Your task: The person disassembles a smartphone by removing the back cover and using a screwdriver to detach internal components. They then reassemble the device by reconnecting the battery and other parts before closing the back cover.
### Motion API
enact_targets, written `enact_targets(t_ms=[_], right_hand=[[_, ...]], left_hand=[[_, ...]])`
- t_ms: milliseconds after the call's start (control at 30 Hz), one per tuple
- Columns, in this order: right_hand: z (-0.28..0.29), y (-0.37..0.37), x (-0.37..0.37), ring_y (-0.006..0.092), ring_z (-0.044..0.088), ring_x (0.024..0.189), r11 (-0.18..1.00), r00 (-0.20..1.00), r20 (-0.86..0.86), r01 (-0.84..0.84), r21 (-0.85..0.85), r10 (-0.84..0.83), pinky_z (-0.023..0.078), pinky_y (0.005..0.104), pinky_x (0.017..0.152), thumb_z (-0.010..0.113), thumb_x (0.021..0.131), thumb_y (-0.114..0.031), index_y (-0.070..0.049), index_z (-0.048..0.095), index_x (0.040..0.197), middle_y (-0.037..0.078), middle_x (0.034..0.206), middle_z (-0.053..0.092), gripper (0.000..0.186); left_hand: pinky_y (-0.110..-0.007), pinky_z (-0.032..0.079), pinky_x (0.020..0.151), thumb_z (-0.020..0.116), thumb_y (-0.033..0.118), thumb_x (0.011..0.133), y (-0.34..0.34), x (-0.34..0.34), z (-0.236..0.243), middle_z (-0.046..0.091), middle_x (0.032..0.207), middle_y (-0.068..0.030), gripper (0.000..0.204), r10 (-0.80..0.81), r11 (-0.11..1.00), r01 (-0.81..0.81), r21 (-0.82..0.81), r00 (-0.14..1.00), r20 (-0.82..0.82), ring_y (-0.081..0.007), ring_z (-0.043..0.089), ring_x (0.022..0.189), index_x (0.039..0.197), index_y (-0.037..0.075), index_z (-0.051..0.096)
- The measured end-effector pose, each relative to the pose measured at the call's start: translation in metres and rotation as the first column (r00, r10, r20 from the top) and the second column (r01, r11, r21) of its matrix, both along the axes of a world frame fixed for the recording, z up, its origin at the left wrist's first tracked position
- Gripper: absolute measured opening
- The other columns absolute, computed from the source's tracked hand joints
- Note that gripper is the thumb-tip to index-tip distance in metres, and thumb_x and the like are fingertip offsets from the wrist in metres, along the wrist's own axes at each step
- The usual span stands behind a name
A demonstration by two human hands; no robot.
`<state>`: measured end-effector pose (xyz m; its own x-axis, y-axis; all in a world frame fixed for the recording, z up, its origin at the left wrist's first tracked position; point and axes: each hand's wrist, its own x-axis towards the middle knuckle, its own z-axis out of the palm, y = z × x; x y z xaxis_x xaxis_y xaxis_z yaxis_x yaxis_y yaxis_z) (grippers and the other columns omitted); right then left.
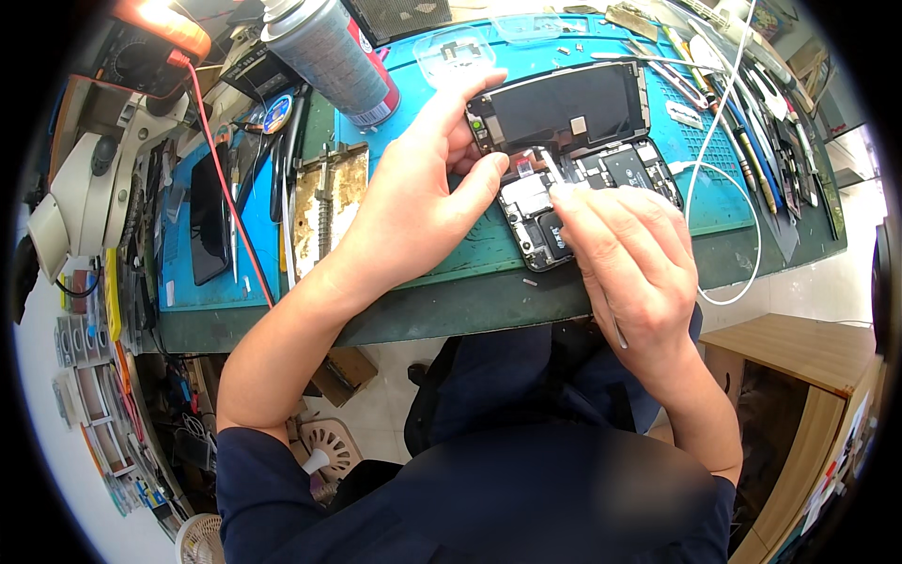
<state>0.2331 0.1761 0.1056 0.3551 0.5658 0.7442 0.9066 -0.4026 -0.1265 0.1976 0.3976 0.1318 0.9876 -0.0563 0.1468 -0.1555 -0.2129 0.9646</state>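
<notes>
An opened smartphone [534,195] lies slightly right of the upper centre of the frame, on a blue mat [728,214] that covers much of the dark green worktop [404,326]. Its display panel [540,105] is tilted up along the far side, with the inner face showing: a broad, glossy black sheet in a dark frame, a small pale square near its lower edge and a green spot at its left end. The exposed body is crowded with silvery shield plates, tiny screws and black blocks carrying pale print. Near the left end, between panel and body, sits a small reddish piece.

The left hand [423,179] grips the left end of the display panel, thumb in front and the other fingers partly hidden behind it. The right hand [641,249] is over the body, fingers pinched together around a slim metal tool [620,331]; its light tip is at the phone's upper inner area, but whether it touches cannot be told.

A spray can [336,68] stands at upper left of centre, a second black smartphone [209,219] lies at the left, and a razor blade [684,115] sits at upper right, near a looping white cable [759,230].
</notes>
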Motion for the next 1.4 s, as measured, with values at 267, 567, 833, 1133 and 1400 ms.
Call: enact_targets(t_ms=[267,567,833,1133,1400], right_hand=[[0.001,0.001,0.001,0.0241,0.069,0.095,1.000,1.000,0.017,-0.006,0.018,0.006,0.054,0.0399,0.089,0.069,0.079,-0.007,-0.001,0.073,0.111,0.009,0.104,0.073,0.032],[-0.001,0.004,0.003,0.0242,0.069,0.091,0.998,0.999,0.041,-0.002,0.064,-0.001,0.054,0.0391,0.086,0.072,0.080,-0.004,0.001,0.073,0.110,0.009,0.099,0.072,0.030],[-0.001,0.003,0.004,0.0245,0.068,0.089,0.996,1.000,0.024,-0.019,0.089,0.017,0.055,0.0392,0.083,0.075,0.082,-0.003,0.001,0.072,0.111,0.009,0.098,0.072,0.030],[0.000,-0.004,0.002,0.0242,0.067,0.081,0.982,0.996,-0.027,-0.080,0.169,0.086,0.053,0.0374,0.078,0.076,0.076,0.002,-0.001,0.073,0.102,0.007,0.089,0.071,0.027],[0.021,-0.016,0.009,0.0254,0.069,0.083,0.930,0.867,-0.485,0.078,0.358,0.114,0.054,0.0339,0.078,0.073,0.084,0.000,-0.002,0.074,0.103,0.012,0.093,0.074,0.019]], left_hand=[[-0.031,0.048,0.104,0.058,-0.002,0.100,-0.002,0.001,-0.004,0.064,0.126,-0.0123,0.063,0.008,0.999,-0.007,-0.044,1.000,0.021,-0.0167,0.062,0.118,0.156,0.003,0.032],[-0.029,0.052,0.095,0.071,0.006,0.096,-0.012,0.015,0.001,0.063,0.123,-0.0094,0.052,0.184,0.981,-0.182,0.073,0.983,-0.021,-0.0131,0.062,0.111,0.141,0.000,0.045],[-0.029,0.054,0.093,0.072,-0.002,0.089,-0.017,0.013,-0.001,0.061,0.123,-0.0094,0.062,0.121,0.976,-0.134,0.171,0.989,0.084,-0.0147,0.063,0.111,0.144,0.003,0.043],[-0.029,0.054,0.094,0.072,-0.003,0.088,-0.023,0.015,-0.012,0.063,0.122,-0.0098,0.062,0.181,0.959,-0.213,0.187,0.968,0.175,-0.0149,0.063,0.111,0.143,0.003,0.045],[-0.029,0.055,0.091,0.073,-0.001,0.089,-0.027,0.012,-0.006,0.064,0.121,-0.0107,0.060,0.210,0.957,-0.230,0.179,0.970,0.124,-0.0146,0.065,0.108,0.143,0.003,0.046]])
